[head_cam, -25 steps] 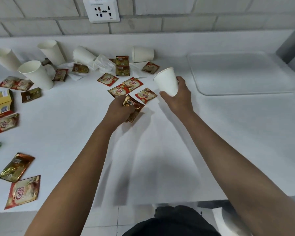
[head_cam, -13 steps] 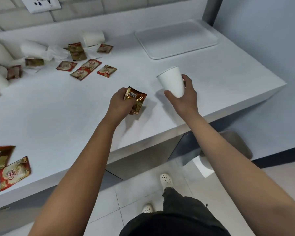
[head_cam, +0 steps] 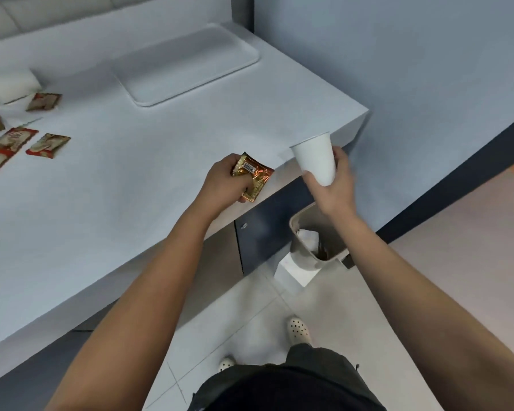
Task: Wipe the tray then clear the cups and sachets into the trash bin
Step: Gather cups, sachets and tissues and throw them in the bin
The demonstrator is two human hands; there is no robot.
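Observation:
My right hand (head_cam: 334, 185) grips a white paper cup (head_cam: 315, 160), held upright just past the counter's front edge and above the trash bin (head_cam: 298, 223) on the floor. The bin is beige and holds crumpled paper. My left hand (head_cam: 224, 182) grips a gold and brown sachet (head_cam: 254, 176) over the counter's front edge. The white tray (head_cam: 190, 63) lies bare at the counter's far right. Several red and white sachets (head_cam: 48, 145) lie at the left of the counter, near a white cup lying on its side (head_cam: 11, 86).
The white counter (head_cam: 131, 188) ends in a corner at the right, beside a blue-grey wall (head_cam: 398, 69). A dark cabinet front stands under the counter behind the bin. My feet in white shoes (head_cam: 298, 330) stand on the tiled floor.
Both hands have carried the cup and the sachet from the middle of the counter to its front right edge, over the bin. My view has swung right and down.

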